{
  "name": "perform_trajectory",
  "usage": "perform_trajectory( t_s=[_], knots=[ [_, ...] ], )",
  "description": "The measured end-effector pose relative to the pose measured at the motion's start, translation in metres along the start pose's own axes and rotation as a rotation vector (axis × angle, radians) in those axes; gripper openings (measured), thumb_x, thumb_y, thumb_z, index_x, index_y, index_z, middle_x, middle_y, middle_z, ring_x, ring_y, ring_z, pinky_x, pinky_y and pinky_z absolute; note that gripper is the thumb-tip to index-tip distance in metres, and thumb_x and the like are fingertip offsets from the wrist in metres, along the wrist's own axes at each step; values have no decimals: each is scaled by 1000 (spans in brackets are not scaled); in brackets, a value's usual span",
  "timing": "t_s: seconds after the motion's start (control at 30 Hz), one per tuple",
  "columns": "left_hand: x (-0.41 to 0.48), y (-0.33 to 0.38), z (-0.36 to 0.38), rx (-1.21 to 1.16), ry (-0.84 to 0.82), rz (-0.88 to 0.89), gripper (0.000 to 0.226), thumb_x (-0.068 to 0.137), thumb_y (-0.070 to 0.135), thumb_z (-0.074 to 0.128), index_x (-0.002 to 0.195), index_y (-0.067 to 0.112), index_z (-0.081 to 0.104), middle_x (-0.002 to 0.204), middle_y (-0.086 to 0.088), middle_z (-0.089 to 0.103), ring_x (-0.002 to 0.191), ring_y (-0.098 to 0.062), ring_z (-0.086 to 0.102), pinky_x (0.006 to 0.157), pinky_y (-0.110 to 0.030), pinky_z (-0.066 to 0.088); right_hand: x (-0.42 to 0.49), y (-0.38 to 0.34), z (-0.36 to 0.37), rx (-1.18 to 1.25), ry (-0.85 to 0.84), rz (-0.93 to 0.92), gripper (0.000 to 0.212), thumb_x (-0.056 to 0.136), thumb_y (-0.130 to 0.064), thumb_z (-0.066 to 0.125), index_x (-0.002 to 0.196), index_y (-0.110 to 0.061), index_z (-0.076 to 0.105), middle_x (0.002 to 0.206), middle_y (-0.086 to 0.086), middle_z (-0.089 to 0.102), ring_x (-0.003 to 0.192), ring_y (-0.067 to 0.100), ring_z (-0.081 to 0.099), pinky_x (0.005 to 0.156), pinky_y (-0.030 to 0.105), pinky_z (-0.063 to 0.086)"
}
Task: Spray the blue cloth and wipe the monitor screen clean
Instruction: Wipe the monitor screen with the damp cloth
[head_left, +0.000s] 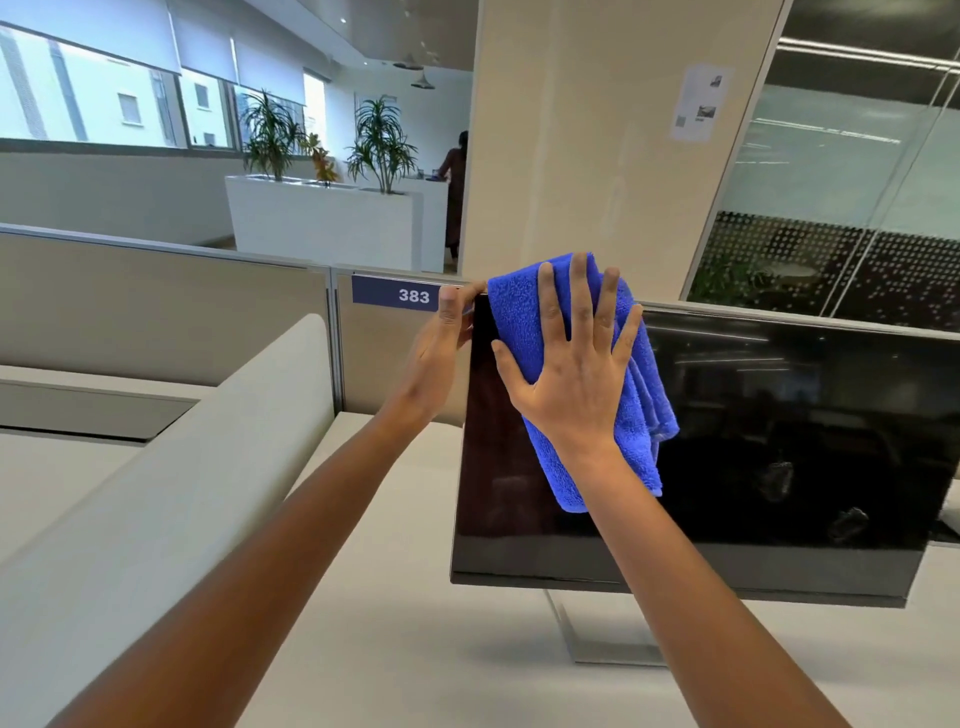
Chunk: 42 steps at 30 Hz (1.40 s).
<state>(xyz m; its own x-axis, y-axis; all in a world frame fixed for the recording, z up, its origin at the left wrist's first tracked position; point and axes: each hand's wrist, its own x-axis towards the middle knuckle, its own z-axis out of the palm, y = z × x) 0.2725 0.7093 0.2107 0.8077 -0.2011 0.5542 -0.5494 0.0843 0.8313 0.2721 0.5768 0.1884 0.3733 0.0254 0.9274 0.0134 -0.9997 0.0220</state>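
Pressing the blue cloth (521, 318) onto the monitor (779, 441), the spread right hand (571, 384) lies over it; left hand (441, 348) grips the corner

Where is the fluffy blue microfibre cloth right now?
In the head view, the blue cloth lies against the upper left corner of the black monitor screen, pressed by the right hand; the left hand grips the monitor's edge beside it.

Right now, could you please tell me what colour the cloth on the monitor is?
Bright blue; the cloth shows best in the head view.
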Motion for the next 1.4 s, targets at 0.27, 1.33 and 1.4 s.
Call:
perform_trajectory(
  t_s=[0.27,1.33,1.4],
  knots=[
    [-1,-3,-1,-100,-12,-15,59,98,27,-1,134,6,41,133,-11,51,124,-16,49,105,-21,38,-1,-3,10,-19,65,-100,55,90,-55,37,139,-29,41,146,9,41,135,39,33,109,58,27],
    [-9,7,4,-32,7,-75,109,59,79,18,139,7,31,144,-6,39,134,-12,34,100,-8,31,-115,4,22,57,-63,-471,52,88,-43,46,139,-37,37,146,-4,37,137,29,29,111,55,19],
    [-9,4,5,-25,47,-94,74,88,54,5,141,8,30,146,-6,36,136,-11,31,101,-10,27,-131,7,22,52,-94,-506,51,88,-44,46,138,-38,38,146,-6,40,136,27,29,110,54,20]
  ],
)
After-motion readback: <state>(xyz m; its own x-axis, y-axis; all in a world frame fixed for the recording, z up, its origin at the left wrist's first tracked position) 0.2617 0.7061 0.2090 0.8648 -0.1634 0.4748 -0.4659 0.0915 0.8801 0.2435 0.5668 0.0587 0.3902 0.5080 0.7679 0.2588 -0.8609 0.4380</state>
